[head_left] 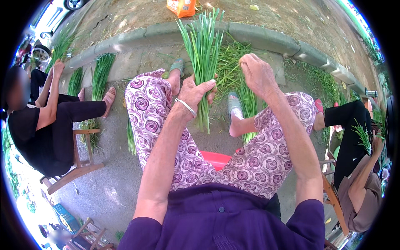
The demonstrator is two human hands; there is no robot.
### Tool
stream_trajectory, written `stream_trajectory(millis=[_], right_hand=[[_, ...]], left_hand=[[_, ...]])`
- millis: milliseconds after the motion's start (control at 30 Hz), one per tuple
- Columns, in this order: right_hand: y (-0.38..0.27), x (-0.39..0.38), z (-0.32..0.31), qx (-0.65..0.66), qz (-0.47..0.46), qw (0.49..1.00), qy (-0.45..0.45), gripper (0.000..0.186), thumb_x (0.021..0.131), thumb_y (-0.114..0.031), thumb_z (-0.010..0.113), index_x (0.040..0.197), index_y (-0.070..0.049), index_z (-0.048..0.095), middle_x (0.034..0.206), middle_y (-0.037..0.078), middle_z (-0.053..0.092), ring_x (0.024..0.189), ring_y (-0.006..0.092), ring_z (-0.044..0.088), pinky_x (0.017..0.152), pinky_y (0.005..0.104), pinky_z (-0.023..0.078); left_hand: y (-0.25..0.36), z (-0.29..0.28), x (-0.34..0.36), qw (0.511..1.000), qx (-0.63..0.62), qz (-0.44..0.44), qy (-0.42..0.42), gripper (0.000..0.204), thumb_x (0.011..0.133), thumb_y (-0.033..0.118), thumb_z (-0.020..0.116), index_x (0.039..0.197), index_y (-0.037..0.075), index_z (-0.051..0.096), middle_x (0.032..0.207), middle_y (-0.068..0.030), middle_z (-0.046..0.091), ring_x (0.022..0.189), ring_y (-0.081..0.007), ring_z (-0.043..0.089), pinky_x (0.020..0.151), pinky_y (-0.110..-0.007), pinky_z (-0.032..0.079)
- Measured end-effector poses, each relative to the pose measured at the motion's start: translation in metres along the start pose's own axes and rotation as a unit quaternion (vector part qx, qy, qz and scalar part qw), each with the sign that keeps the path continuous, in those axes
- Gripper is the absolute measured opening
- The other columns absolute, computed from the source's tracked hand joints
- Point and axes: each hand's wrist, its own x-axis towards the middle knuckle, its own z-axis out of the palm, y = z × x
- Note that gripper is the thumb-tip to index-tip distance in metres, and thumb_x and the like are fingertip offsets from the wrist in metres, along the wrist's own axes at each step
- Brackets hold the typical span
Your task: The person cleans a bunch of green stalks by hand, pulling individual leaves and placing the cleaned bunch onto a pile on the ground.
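Observation:
My left hand [193,93] is wrapped round a bunch of garlic chives [203,54]. The bunch stands upright between my knees, green leaves spreading at the top, pale stems below my fist. Up and to the right of it, apart from the bunch, my right hand [257,74] has its fingers pinched together. Whatever thin bit may be at those fingertips is too small to make out. Loose green leaves [231,66] lie in a heap on the ground behind the bunch. More garlic chives [248,102] lie beside my right foot.
A concrete kerb [262,36] curves across the far side, with an orange bag [182,7] beyond it. A pink-red plastic seat [216,158] shows beneath me. Seated people are at left [41,129] and right [358,183], near wooden chairs. Another chive bundle [103,73] lies at left.

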Motion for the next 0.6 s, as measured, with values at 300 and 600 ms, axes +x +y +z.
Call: stream_trajectory(millis=[300,600], right_hand=[[0.01,0.013,-0.016,-0.018,0.114,0.982,0.149,0.024,0.087,-0.017,0.054,0.108,-0.007,0.061,0.099,0.014,0.065,0.084,0.031,0.064,0.076,0.0402,0.049],[-0.01,0.014,-0.03,0.167,0.133,0.973,0.084,0.023,0.086,-0.019,0.058,0.1,-0.004,0.067,0.08,0.011,0.068,0.064,0.0185,0.064,0.063,0.0309,0.051]], left_hand=[[-0.012,0.0,0.003,0.999,0.045,0.027,-0.005,0.021,0.087,0.007,0.061,0.107,0.0,0.057,0.072,-0.0052,0.058,0.052,-0.0098,0.052,0.047,-0.025,0.045],[-0.031,0.006,0.006,0.986,0.165,0.016,-0.005,0.025,0.089,0.01,0.06,0.111,0.0,0.057,0.074,-0.0036,0.061,0.055,-0.0068,0.052,0.048,-0.021,0.043]])
